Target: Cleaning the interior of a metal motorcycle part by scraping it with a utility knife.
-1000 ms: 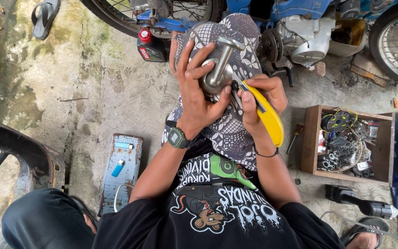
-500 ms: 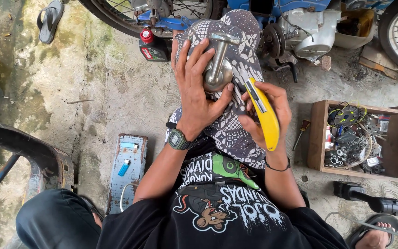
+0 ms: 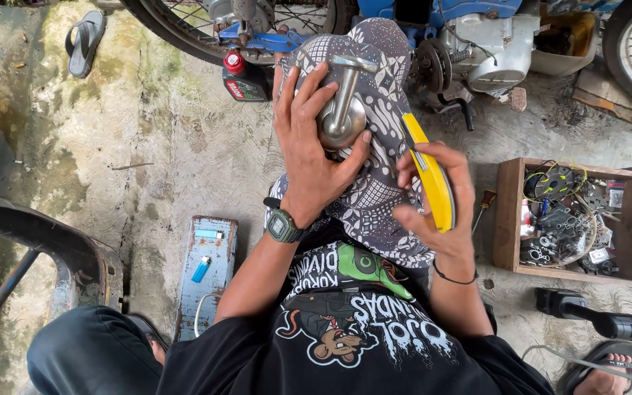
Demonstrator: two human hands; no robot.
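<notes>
Over my lap, on the patterned cloth (image 3: 374, 197) | left hand (image 3: 309, 153) wrapped around a metal part (image 3: 341, 117), fingers closed on its round base – steadying it, I judge | part: dull grey, T-shaped top, stem upward | right hand (image 3: 433, 212) clasps a yellow-handled knife (image 3: 429, 175) – blade tip near the part.

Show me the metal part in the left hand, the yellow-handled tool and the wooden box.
metal part (image 3: 341, 117), head view, rounded body.
yellow-handled tool (image 3: 437, 186), head view, yellow handle.
wooden box (image 3: 508, 212), head view, left wall.
</notes>
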